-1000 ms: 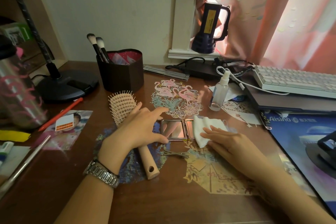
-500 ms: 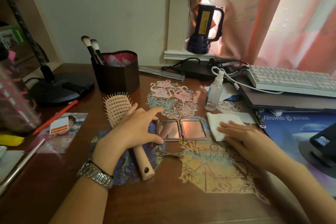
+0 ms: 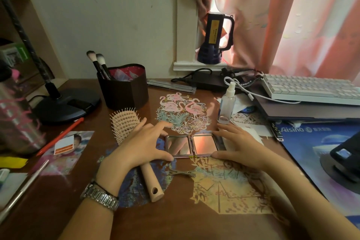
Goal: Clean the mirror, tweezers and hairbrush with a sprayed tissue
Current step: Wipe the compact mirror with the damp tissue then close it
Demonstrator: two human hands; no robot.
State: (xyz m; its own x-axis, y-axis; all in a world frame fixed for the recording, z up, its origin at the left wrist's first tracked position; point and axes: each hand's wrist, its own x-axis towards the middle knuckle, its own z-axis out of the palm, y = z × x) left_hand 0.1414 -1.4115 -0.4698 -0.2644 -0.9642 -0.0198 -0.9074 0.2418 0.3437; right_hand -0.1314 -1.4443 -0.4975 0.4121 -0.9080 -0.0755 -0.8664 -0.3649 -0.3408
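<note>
The hairbrush (image 3: 128, 128) lies under the left hand (image 3: 140, 146), whose spread fingers frame the left edge of the open mirror (image 3: 191, 145) without gripping it. The tweezers (image 3: 182, 173) lie just below the mirror. The right hand (image 3: 239, 145), fingers apart, frames the right edge, the tissue (image 3: 255, 138) flat beneath it. The mirror step looks in hand; next likely comes closing or lifting it. The spray bottle (image 3: 227, 104) stands behind on a cluttered brown desk (image 3: 175, 220) by a curtained window

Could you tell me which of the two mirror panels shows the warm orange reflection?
The right panel, beside the right hand; the left panel looks grey, reflecting fingers.
</note>
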